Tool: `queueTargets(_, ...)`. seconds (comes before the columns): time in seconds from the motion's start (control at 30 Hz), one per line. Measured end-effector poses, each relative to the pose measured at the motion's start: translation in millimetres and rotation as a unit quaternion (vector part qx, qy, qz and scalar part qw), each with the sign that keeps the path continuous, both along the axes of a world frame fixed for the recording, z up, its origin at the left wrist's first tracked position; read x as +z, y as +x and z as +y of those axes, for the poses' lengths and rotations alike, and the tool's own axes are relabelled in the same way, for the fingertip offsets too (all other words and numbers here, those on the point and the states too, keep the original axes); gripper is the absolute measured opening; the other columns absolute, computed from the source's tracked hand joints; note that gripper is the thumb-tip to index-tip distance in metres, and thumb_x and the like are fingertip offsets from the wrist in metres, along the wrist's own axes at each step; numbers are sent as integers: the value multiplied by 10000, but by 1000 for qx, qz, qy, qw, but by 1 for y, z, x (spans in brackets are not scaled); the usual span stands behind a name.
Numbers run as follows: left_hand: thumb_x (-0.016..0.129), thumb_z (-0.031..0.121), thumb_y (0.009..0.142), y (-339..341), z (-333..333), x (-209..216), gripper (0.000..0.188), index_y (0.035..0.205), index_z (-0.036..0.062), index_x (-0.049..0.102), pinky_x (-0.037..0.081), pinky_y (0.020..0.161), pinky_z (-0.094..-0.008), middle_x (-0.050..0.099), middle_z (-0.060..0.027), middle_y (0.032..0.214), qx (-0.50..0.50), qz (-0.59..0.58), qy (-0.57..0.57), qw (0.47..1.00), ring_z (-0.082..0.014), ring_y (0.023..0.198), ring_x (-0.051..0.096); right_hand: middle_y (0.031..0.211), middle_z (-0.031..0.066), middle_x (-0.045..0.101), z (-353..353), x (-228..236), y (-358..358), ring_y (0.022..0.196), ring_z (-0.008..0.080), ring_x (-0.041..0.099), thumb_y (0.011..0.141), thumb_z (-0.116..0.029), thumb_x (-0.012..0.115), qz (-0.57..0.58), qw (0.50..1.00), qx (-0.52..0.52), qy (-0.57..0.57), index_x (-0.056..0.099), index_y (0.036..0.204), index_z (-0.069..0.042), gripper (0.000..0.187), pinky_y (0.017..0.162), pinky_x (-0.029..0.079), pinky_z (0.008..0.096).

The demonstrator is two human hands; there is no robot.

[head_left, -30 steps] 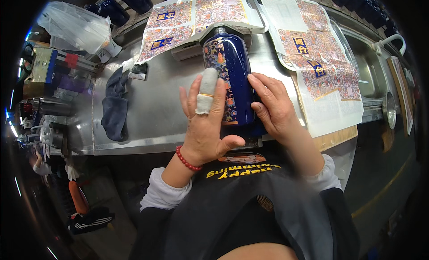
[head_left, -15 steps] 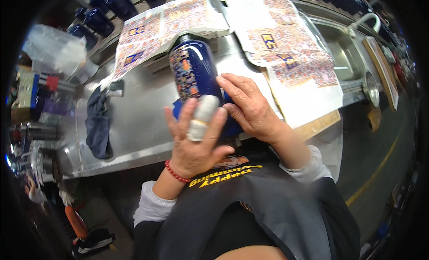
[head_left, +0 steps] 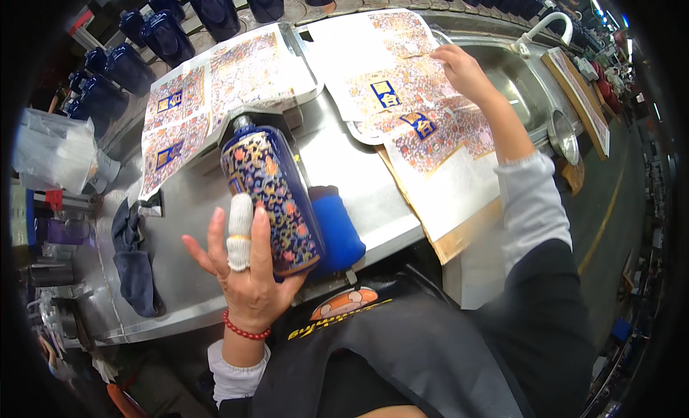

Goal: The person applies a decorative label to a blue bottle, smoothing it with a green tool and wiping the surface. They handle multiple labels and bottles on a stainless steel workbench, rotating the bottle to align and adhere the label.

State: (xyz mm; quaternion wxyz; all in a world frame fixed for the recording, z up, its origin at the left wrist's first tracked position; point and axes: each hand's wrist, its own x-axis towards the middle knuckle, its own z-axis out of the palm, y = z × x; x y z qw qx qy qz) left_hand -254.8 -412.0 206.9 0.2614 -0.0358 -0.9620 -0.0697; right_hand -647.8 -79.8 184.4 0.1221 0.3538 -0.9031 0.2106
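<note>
A dark blue bottle with a colourful floral pattern lies tilted on the worktop, its neck pointing away. Beside it my left hand is open, fingers spread. Its thumb is at the bottle's base, and one finger wears a white wrap. My right hand is stretched out to the far right, over printed floral sheets. Its fingertips are drawn together at the edge of a sheet; the thumb is mostly hidden. A bright blue cloth-like pad sits against the bottle's right side.
More patterned sheets lie on a tray at the left back. Dark blue bottles line the far side. A dark cloth rests on the steel worktop. At the right are a sink, a white tap and a metal bowl.
My right hand has left the bottle and reached right to the sheets. The bottle's patterned side now faces up more fully, and my left hand has shifted to its lower left.
</note>
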Motion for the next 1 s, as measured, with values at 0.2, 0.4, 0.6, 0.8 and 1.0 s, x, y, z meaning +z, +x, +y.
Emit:
queueTargets(0.2,742,593,797,1,-6,-30,965,1497,19,408,83,1163,-741,400,-302,1493,-53,10,109,993,-494,1415,326,1375,173,556,-28,-24,-156,1251,373,557,913,-10,572,9,969,-127,213,565,1443,-217,569,1045,475,448)
queueTargets(0.4,634,724,843,10,-10,-45,1046,1537,23,287,132,1148,-743,347,-299,1533,-14,-11,119,993,-518,1403,330,1495,182,461,-76,-26,-230,1333,384,501,914,-72,573,-17,937,-90,336,520,1482,-262,601,1124,410,428)
queueTargets(0.6,662,765,790,17,-13,-58,1032,1506,97,333,138,1143,-726,356,-273,1489,-10,-20,153,988,-462,1361,325,1488,197,441,-75,-10,-256,1329,396,498,869,-183,696,-118,951,21,284,661,1329,-170,462,1078,458,415)
queueTargets(0.8,627,631,866,18,-14,-71,893,1519,105,322,259,1118,-649,401,-220,1500,-16,-81,188,979,-409,1345,397,1453,128,422,-74,-18,-273,1337,343,457,880,-174,757,-76,948,28,307,657,1287,-118,423,1102,425,398)
queueTargets(1.0,520,368,1041,5,-1,-48,559,1523,125,373,538,1049,-493,529,-111,1472,-6,-63,517,854,-271,1244,613,925,188,611,-72,-26,-277,923,379,615,743,-362,783,92,966,106,218,708,848,-52,336,810,498,469)
